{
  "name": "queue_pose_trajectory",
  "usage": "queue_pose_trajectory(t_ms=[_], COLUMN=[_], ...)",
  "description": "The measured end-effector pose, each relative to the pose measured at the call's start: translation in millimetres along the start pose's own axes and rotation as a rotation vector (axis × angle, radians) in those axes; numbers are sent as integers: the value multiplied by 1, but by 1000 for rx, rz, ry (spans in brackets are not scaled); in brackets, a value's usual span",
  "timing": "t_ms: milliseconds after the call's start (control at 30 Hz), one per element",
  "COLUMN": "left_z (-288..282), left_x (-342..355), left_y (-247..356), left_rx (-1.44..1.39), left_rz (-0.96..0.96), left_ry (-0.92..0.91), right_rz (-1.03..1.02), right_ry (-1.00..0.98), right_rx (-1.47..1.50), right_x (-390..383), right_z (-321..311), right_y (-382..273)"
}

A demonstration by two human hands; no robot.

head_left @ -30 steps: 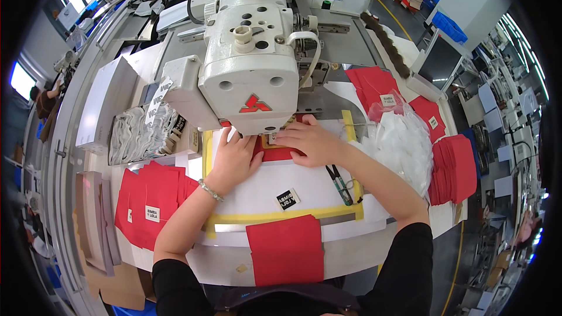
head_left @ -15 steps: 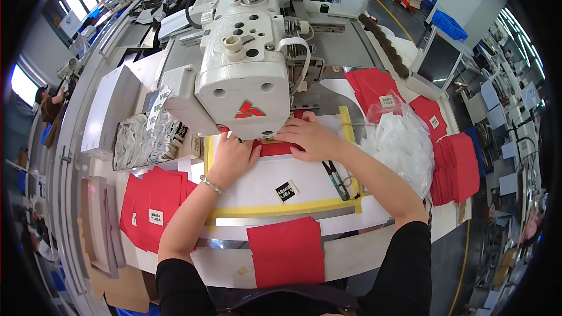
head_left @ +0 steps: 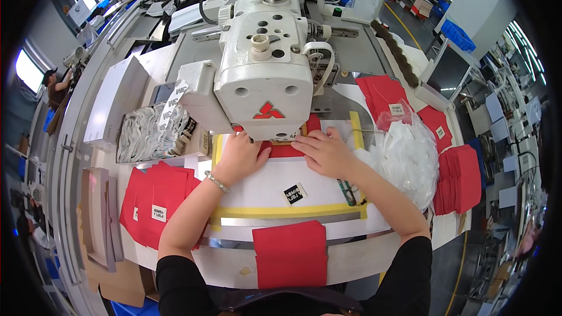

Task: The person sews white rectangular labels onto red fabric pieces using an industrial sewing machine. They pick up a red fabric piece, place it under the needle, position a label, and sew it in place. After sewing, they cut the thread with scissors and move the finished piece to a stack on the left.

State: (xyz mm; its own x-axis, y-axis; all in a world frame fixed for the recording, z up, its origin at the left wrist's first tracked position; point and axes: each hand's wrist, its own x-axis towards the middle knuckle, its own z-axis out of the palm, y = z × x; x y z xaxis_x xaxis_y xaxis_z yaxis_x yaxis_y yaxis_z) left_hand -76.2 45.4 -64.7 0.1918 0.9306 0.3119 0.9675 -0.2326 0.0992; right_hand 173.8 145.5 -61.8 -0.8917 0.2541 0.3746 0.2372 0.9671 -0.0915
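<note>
Left hand (head_left: 241, 155): laid palm down, thumb set apart from the fingers; fingertips are hidden, so whether they pinch anything cannot be told. Right hand (head_left: 328, 153): palm down, fingers reaching inward, thumb apart from them, no pinch visible. Between the two hands lies a flat red fabric piece (head_left: 284, 151), its far part under the white metal sewing machine head (head_left: 263, 90), which stands just beyond both hands. Beneath the hands: a white sheet bordered with yellow tape (head_left: 257, 199). Nearer the wearer than the right hand: a square black-and-white label (head_left: 295, 193) and, by the wrist, green-handled snips (head_left: 347, 192). Left of the left forearm: a pile of red fabric pieces (head_left: 146, 190). Right of the right hand: a clear plastic bag with white contents (head_left: 407, 161).
</note>
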Motion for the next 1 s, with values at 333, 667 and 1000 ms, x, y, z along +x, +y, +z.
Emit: queue_pose_trajectory(t_ms=[333,667,1000], left_z=[-28,-30,-25], left_x=[-24,-25,-8], left_y=[-18,-22,-33], left_rx=[74,-69,-193], left_rz=[49,286,347], left_ry=[-125,77,-65], right_rz=[-164,-199,-114], right_ry=[-41,-21,88], right_rx=[151,167,147], right_x=[17,21,27], right_z=[4,3,2], right_y=[-6,-3,4])
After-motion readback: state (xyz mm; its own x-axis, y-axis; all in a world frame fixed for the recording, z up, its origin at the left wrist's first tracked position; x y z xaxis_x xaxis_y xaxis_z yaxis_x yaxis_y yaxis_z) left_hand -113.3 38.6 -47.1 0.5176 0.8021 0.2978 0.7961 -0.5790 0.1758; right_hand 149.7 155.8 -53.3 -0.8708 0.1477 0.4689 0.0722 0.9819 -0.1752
